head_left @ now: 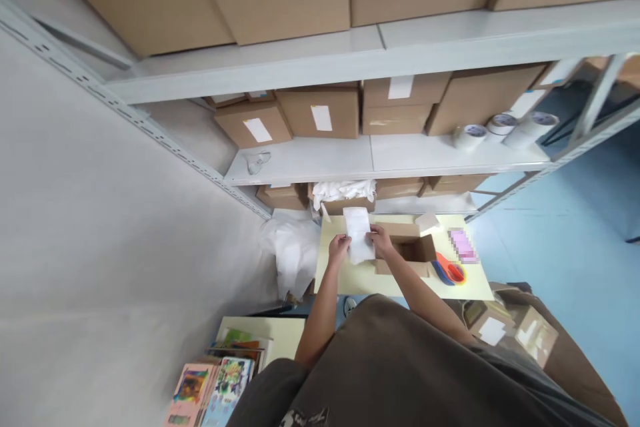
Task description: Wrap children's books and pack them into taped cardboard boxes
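Note:
Between my two hands is a white sheet of paper (pixel 357 230), upright above the pale yellow table. My left hand (pixel 339 248) pinches its left edge, and my right hand (pixel 381 241) grips the right edge. Just right of the paper stands an open cardboard box (pixel 407 268), its flaps folded out; my right forearm crosses over it. Any print on the paper is too small to read. Right of the box are an orange and blue plastic item (pixel 451 271) and a blurred pink item (pixel 463 245).
A metal shelf (pixel 320 157) rises behind the table (pixel 470 288), stacked with cardboard boxes (pixel 320 112); tape rolls (pixel 470 137) sit on it. A white bag (pixel 293 247) hangs at the table's left. Books (pixel 227 383) lie lower left, and boxes (pixel 535 333) stand lower right.

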Tool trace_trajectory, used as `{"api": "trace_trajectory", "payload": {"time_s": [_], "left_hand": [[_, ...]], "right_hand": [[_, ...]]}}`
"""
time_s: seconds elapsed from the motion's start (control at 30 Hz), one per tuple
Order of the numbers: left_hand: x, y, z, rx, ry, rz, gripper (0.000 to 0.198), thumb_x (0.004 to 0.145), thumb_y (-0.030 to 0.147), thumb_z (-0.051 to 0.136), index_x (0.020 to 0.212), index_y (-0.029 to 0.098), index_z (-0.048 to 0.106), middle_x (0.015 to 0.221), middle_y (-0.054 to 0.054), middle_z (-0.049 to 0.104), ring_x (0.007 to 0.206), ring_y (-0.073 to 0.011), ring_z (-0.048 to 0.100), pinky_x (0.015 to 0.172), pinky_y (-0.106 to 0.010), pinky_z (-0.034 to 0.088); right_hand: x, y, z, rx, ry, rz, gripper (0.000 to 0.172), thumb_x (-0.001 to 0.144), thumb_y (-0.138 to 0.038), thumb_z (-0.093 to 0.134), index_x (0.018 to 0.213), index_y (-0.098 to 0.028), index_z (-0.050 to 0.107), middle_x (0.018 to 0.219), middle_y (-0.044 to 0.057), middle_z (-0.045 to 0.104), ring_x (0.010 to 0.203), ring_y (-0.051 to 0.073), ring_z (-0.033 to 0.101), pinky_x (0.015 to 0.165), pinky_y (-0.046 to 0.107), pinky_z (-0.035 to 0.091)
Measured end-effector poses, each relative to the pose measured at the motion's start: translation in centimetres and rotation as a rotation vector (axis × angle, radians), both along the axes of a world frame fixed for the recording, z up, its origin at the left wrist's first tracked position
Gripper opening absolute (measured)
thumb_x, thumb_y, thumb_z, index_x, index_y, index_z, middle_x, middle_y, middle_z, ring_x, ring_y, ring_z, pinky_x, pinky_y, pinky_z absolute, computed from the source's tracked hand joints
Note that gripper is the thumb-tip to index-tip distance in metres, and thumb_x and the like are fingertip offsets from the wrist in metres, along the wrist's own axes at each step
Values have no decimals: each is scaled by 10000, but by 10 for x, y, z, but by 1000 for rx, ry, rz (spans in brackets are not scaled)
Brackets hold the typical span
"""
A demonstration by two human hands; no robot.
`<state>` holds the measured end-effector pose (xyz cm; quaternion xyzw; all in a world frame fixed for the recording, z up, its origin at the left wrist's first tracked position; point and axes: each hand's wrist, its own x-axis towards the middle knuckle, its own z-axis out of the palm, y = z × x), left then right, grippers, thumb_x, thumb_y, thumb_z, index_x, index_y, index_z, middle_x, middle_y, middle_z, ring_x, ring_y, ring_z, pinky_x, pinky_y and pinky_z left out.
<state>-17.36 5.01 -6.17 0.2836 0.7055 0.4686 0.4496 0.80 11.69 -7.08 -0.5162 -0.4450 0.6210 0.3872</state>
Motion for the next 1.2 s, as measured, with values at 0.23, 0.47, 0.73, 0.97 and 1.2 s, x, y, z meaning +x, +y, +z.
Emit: {"api": "trace_trajectory", "payload": {"time_s": [0.23, 0.47, 0.73, 0.97, 1.2], "left_hand": [[125, 24, 27, -44, 32, -197, 238, 772, 398, 853, 808, 175, 778, 775, -49, 784, 762, -194, 753, 693, -263, 582], [195, 4, 25, -158, 32, -228, 330, 801, 472, 887, 867, 154, 832, 798, -102, 807, 788, -245, 802, 741, -305, 603], [152, -27, 24, -269, 491, -212, 226, 989, 371, 659, 996, 225, 831, 959, -60, 837, 969, -212, 789, 905, -284, 565], [126, -33, 10, -337, 612, 14, 652, 870, 242, 732, 1491, 92, 598, 1471, -205, 673, 1321, -319, 674, 1044, -352, 549], [124, -25, -2, -193, 489, -294, 499, 970, 324, 618, 1456, 213, 644, 1436, -96, 722, 1327, -248, 675, 1086, -335, 530]], "right_hand": [[125, 33, 35, 200, -337, -3, 523, 714, -214, 554, 1179, -193, 794, 1141, 98, 820, 989, 274, 743, 899, 401, 620], [163, 63, 55, 401, -690, 355, 530, 821, -38, 567, 1280, -187, 788, 1300, 103, 789, 1196, 268, 705, 1113, 381, 539], [177, 69, 48, 388, -836, 374, 578, 906, -130, 628, 1480, -180, 675, 1466, 154, 686, 1347, 321, 645, 1189, 418, 491], [215, 41, 35, 486, -733, 292, 566, 939, -198, 572, 1498, -161, 652, 1499, 152, 667, 1392, 306, 607, 1213, 443, 477], [265, -12, 12, 341, -642, 172, 718, 956, -372, 626, 1640, -203, 492, 1659, 134, 521, 1535, 315, 490, 1280, 473, 391]]}}
